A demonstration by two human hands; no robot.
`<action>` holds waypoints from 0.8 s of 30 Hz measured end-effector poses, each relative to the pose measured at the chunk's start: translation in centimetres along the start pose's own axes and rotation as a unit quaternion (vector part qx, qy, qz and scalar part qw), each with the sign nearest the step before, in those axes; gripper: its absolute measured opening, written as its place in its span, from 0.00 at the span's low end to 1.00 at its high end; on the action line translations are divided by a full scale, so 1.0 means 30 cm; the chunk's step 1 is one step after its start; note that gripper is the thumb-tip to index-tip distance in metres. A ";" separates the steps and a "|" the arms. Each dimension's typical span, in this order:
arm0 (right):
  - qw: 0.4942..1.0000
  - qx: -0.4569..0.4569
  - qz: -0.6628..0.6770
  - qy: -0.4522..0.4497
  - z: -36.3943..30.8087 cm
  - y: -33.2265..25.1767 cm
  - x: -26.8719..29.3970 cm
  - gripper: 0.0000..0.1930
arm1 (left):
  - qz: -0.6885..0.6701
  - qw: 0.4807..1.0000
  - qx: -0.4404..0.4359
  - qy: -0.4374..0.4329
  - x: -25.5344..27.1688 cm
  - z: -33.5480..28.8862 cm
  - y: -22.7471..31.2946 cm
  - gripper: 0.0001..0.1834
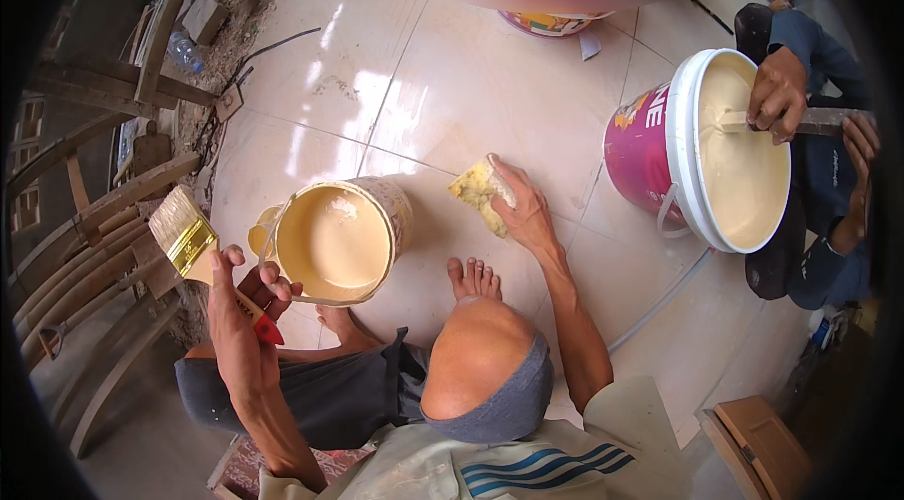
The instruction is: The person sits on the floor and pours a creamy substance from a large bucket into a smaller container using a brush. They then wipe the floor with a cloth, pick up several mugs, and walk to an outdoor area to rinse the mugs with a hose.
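So the paintbrush (193, 247) is sitting at the left of the frame, its long axis running diagonally: bristles are pointing to the upper left, the red handle tip to the lower right. The left hand (247, 316) is closing its fingers around the wooden handle, so the bristles and metal band are sticking out beyond them and the red end is poking out below. Those fingers are hiding the mid-handle, and they're hovering right by the rim of the cream paint bucket (402, 217) — can't tell if they're also hooking its wire handle.

Near the centre, the right hand (524, 215) is pinching a yellow sponge (474, 187), fingers bent over its right side and covering part of it; the rest is jutting out to the left. At the right, a co-worker's hand (780, 93) is gripping a flat stick (819, 121) over a purple-and-white bucket (640, 137) — the stick's lower end is disappearing into the paint. A smear is blurring the top.
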State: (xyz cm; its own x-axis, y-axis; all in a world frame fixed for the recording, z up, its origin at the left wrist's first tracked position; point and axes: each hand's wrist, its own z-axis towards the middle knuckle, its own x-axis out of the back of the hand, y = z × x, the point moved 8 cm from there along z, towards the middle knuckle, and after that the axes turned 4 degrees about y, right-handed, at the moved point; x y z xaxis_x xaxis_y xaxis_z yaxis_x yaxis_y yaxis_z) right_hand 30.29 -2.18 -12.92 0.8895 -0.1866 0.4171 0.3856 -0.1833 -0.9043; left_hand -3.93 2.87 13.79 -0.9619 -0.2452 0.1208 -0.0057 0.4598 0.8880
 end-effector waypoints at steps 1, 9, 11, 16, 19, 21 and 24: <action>0.995 0.010 -0.079 0.053 0.039 -0.014 0.069 0.35 | 0.008 1.000 0.001 0.000 0.015 -0.008 0.011 0.20; 0.972 0.095 -0.217 -0.007 0.224 -0.066 -0.192 0.41 | -0.004 0.997 0.053 -0.052 0.031 0.063 -0.021 0.22; 0.978 0.114 -0.176 -0.014 0.280 -0.141 -0.296 0.42 | -0.020 0.995 0.067 -0.073 0.043 0.074 -0.021 0.24; 0.939 0.242 -0.201 -0.135 0.504 -0.341 -0.525 0.44 | -0.021 0.986 0.100 -0.128 0.057 0.101 -0.017 0.25; 0.897 0.290 -0.260 -0.210 0.531 -0.390 -0.611 0.45 | 0.007 0.980 0.121 -0.155 0.074 0.139 -0.009 0.25; 0.928 0.198 -0.185 -0.256 0.540 -0.476 -0.543 0.44 | -0.021 0.978 0.135 -0.160 0.088 0.159 0.001 0.23; 0.971 -0.004 -0.049 -0.233 0.474 -0.645 -0.200 0.42 | 0.027 0.971 0.144 -0.189 0.103 0.201 0.006 0.26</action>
State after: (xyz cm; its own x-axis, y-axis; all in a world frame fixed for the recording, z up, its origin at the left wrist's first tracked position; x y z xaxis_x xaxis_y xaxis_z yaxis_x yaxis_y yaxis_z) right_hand 20.98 16.22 0.76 0.8641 0.2895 0.4117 0.4728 -0.1868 -0.8611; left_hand -8.56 7.32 11.64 -0.9942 0.0915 -0.0558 0.0238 0.6963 0.7174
